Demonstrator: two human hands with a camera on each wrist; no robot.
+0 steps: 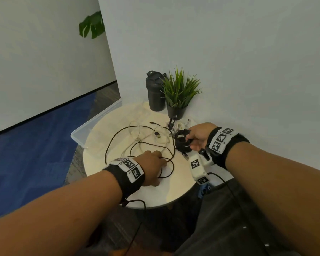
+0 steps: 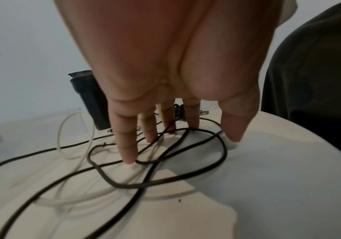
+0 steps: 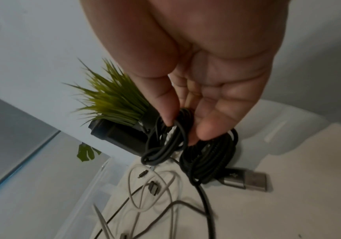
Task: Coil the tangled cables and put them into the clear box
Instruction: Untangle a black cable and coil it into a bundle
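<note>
Clear box (image 1: 92,124): a see-through plastic tub on the floor at far left, just beside the round white table (image 1: 175,191) and partly tucked behind its edge.
Left hand (image 1: 151,168): fingers straight and spread, tips pressed down on the table among loops of a loose black cable (image 1: 118,137); it grips nothing.
White cable (image 1: 137,133): lies uncoiled mid-table, crossing the black one.
Black bottle (image 1: 155,91) and potted grass plant (image 1: 178,95): at the table's far edge, against the wall.
Right hand (image 1: 197,136): thumb and fingers pinched around a coiled black cable bundle (image 1: 182,140), held just above the table, its USB plug (image 3: 247,181) hanging free.
Step in hand: probably gathering the next black cable while one coil is finished.
Next move: likely carry the coil leftward into the box, or pull the loose cable free of the white one first.
</note>
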